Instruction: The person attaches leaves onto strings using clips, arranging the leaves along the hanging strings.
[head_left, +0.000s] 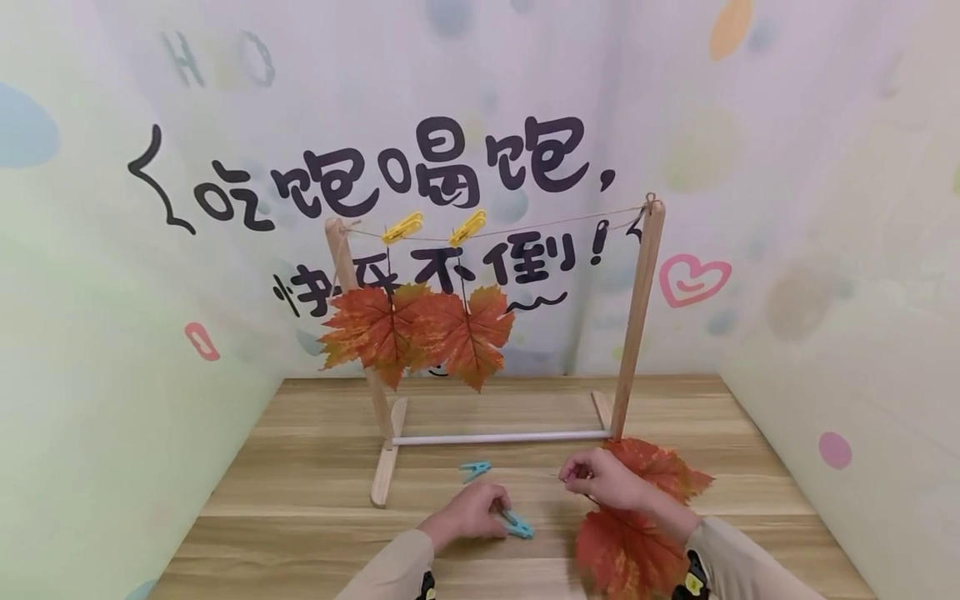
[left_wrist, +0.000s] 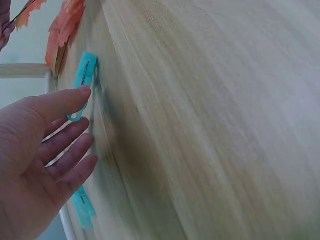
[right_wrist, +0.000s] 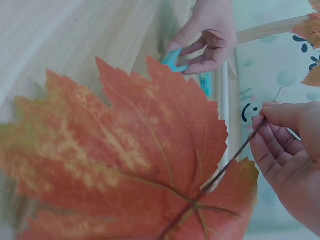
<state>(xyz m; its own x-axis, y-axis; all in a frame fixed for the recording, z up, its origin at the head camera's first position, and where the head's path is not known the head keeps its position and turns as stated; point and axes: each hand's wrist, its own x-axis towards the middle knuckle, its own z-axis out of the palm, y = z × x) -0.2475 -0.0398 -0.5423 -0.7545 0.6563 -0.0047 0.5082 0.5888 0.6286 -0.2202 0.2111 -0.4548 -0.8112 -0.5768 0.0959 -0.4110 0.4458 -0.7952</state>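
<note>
In the head view my right hand (head_left: 606, 479) pinches the thin dark stem of a red-orange maple leaf (head_left: 630, 550) between thumb and fingers. The right wrist view shows the held leaf (right_wrist: 145, 155) large below that hand, its blade spread toward the camera. My left hand (head_left: 474, 510) is low over the tabletop, thumb and fingertips at one end of a blue clothespin (head_left: 519, 525). From the left wrist, the thumb overlaps this clothespin (left_wrist: 86, 72). A second blue clothespin (head_left: 477, 471) lies farther back on the wood.
Behind the hands stands a wooden frame (head_left: 637, 317) with a string across its top. Two yellow clothespins (head_left: 403, 227) hold two leaves (head_left: 468, 333) on the string's left part. Another maple leaf (head_left: 660, 467) lies by the frame's right foot. Walls enclose the table (head_left: 300, 533).
</note>
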